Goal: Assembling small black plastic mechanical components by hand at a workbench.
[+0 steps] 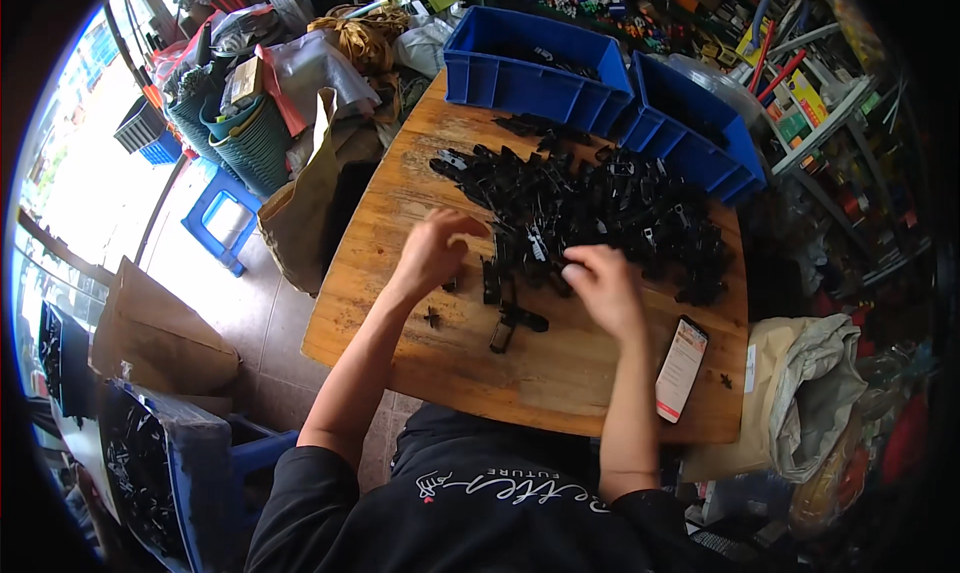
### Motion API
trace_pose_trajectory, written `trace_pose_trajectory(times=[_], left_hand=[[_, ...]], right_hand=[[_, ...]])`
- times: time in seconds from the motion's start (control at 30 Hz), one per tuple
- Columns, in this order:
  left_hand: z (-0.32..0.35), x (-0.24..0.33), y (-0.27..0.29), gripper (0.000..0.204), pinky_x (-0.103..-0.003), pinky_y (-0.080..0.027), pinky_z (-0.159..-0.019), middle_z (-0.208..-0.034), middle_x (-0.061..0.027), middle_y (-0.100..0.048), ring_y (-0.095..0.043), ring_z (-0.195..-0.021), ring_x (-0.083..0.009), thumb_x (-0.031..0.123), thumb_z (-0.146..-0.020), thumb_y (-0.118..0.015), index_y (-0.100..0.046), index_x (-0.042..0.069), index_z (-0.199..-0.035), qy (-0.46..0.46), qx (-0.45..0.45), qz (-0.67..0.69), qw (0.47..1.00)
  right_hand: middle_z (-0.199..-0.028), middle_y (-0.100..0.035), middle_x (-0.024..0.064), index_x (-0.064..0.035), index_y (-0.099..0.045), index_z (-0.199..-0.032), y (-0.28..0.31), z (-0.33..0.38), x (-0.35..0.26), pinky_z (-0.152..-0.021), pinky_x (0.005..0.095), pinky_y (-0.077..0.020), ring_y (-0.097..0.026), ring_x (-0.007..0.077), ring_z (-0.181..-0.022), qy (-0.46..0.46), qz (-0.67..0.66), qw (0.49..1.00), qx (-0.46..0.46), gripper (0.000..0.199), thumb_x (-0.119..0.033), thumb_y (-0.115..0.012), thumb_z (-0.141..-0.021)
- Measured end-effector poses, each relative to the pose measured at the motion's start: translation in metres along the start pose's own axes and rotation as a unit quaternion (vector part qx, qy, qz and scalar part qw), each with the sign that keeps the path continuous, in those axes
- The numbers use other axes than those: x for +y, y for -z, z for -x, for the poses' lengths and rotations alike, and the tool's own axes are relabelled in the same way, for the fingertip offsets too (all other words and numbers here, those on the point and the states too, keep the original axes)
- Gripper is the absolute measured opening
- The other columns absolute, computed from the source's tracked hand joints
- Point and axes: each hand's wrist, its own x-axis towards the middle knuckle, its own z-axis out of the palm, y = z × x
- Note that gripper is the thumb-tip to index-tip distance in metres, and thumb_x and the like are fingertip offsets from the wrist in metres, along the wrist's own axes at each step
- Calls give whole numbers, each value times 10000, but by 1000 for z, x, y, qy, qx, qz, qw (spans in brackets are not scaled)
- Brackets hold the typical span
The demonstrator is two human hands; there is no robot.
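Observation:
A large pile of small black parts (600, 198), some with silvery metal bits, covers the far middle of the wooden table (450, 368). At the pile's near left edge is my left hand (432, 251), its fingers curved and apart with nothing visible in them. My right hand (608, 291) hovers at the pile's near edge, thumb and forefinger spread, holding nothing that I can see. Between the hands and slightly nearer lies a longer black piece (508, 325) with a flat end. A tiny black piece (432, 318) rests by my left forearm. The parts' exact kind is unclear.
Two blue plastic bins (540, 78) (690, 138) stand at the table's far edge. A phone (682, 368) with its screen lit lies near right, beside a small black piece (727, 381). Paper sacks (785, 393) (160, 338) and a blue stool (222, 213) flank the table.

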Motion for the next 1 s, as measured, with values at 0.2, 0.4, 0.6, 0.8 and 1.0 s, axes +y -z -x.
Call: trace_pose_trajectory(times=[0.2, 0.4, 0.6, 0.8, 1.0], left_hand=[[28, 18, -15, 365, -366, -402, -907, -1105, -67, -544, -479, -1057, -268, -39, -648, -581, -614, 104, -983, -138, -143, -136, 971], [43, 19, -12, 327, -378, -434, -852, -1082, -78, -548, -499, -1020, -285, 11, -659, -658, -600, 85, -973, -130, -80, -143, 978], [44, 35, -14, 211, -259, -450, -679, -898, -58, -612, -576, -743, -138, 89, -758, -687, -570, 36, -926, 61, -36, 196, 978], [59, 45, -25, 340, -249, -444, -625, -944, -91, -605, -575, -757, -153, 126, -830, -603, -497, 33, -1140, 146, -14, 611, 778], [72, 34, -38, 343, -284, -483, -693, -1055, -153, -585, -587, -805, -165, 102, -866, -534, -475, 30, -1197, 189, -49, 736, 648]], right_hand=[[-911, -566, 121, -1, -598, -975, -7, 48, -9, -819, 368, -419, -507, 309, -925, -64, 19, 997, -40, 251, -27, -619, -727], [-989, -596, 104, -34, -600, -972, 18, 61, -16, -806, 367, -437, -536, 311, -947, -137, -43, 983, -113, 223, -120, -624, -768], [-1148, -537, 129, -75, -559, -1142, 26, 19, 45, -918, 408, -383, -458, 324, -1079, -126, 199, 961, 147, 359, -166, -606, -798], [-1189, -531, 122, -82, -540, -1182, 24, 18, 38, -897, 355, -410, -496, 280, -1052, -179, 152, 972, -26, 390, -218, -604, -821], [-849, -654, 58, -20, -626, -1001, 57, 38, 6, -672, 251, -453, -579, 114, -746, -232, -27, 971, 55, 184, -104, -580, -844]])
